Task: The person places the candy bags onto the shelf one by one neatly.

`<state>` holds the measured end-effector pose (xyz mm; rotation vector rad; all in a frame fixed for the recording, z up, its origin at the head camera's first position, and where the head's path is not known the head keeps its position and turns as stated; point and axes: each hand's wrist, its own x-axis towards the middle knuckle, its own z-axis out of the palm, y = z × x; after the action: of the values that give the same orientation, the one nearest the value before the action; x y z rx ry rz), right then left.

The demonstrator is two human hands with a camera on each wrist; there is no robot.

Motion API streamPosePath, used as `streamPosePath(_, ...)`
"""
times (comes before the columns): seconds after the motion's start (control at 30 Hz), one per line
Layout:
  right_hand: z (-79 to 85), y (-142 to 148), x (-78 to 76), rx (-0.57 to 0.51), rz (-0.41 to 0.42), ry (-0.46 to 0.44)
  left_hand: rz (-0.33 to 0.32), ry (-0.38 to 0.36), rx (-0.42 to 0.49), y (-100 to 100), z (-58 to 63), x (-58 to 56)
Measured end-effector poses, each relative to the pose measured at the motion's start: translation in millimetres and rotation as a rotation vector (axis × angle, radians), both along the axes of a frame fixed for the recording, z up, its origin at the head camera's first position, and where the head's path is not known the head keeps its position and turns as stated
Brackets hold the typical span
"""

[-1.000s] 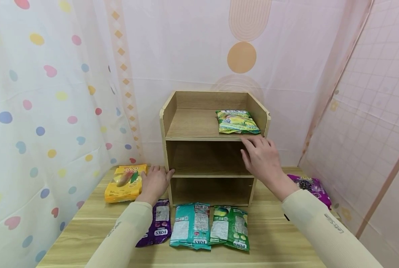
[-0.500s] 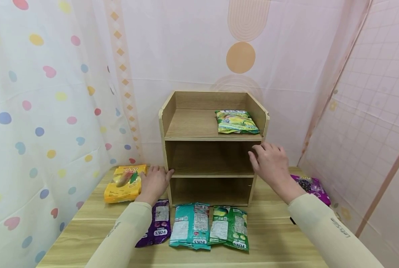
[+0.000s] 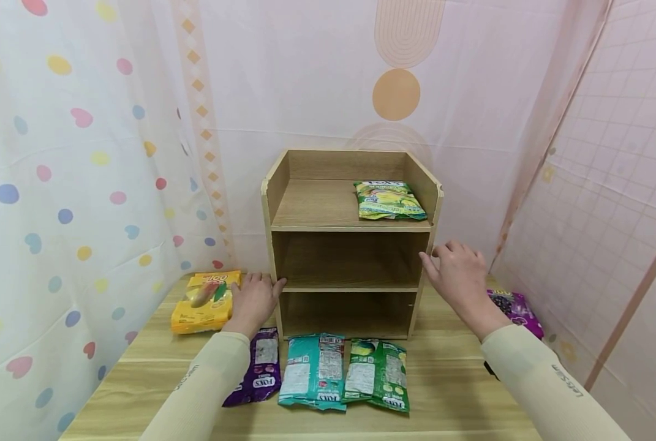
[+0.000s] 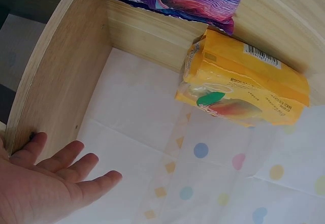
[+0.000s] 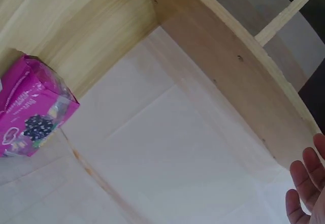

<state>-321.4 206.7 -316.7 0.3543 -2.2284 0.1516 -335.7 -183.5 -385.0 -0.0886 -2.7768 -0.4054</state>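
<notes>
A small wooden shelf unit (image 3: 316, 205) with two lower compartments stands on the table. My left hand (image 3: 255, 301) is at its left side, the thumb reaching the front edge; in the left wrist view the fingers (image 4: 99, 185) are spread and hold nothing. Beside the unit's right side is my right hand (image 3: 461, 275), its thumb close to the front edge and its fingers loosely bent around nothing. On the top board, toward the right, lies a green and yellow candy bag (image 3: 389, 201). A yellow mango-print bag (image 3: 203, 304) sits just left of my left hand.
In front of the unit lie a purple bag (image 3: 264, 367), a teal bag (image 3: 313, 372) and a green bag (image 3: 377, 375) on the wooden table (image 3: 443, 392). A magenta bag (image 3: 520, 310) is at the right, partly behind my right forearm. Patterned curtains (image 3: 316, 79) enclose the back and sides.
My right hand has moved from the front edge below the top board, rightward and slightly down, to beside the unit's right side. The left hand and the bags have stayed put.
</notes>
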Motion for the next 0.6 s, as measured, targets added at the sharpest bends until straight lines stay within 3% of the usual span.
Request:
streamPosePath(0.4, -13.4, 4.1, -2.7, -0.005, -0.122, -0.245, 0.006, -0.007, 0.001, 1.0, 0.3, -0.2)
streamPosePath(0.6, -27.5, 0.3, -7.5, -0.019, -0.11, -0.308, 0.003, -0.007, 0.004, 0.1, -1.0, -0.8)
